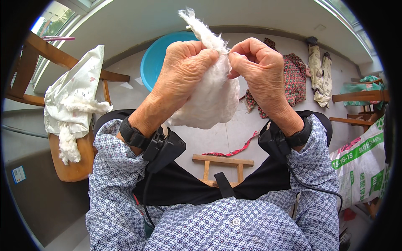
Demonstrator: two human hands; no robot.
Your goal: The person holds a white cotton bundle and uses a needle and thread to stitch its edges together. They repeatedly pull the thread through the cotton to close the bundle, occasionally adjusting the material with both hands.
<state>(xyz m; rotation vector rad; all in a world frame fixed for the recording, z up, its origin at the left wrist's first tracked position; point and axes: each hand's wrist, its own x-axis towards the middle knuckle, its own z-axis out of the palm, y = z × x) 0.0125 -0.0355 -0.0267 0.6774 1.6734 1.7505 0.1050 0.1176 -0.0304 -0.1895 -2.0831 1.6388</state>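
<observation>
A soft white bundle of cotton wadding (213,100) hangs in front of me, above the floor. Its narrow tuft sticks up past my fingers, while the wide rounded part droops below them. My left hand (185,70) pinches the neck of the bundle between thumb and fingers. Close beside it, the thumb and forefinger of my right hand (259,64) pinch at the same neck, seemingly on a thin wisp or thread too small to make out. The fingertips of both hands nearly meet. Each wrist wears a black strap with a device.
Behind my left hand stands a blue plastic basin (154,59). Loose cotton (69,147) and a white cloth (78,81) lie on a wooden chair (59,166). Patterned fabric (295,81), a red cloth strip (248,142) and a wooden stool frame (223,160) are low down. A printed sack (358,169) stands right.
</observation>
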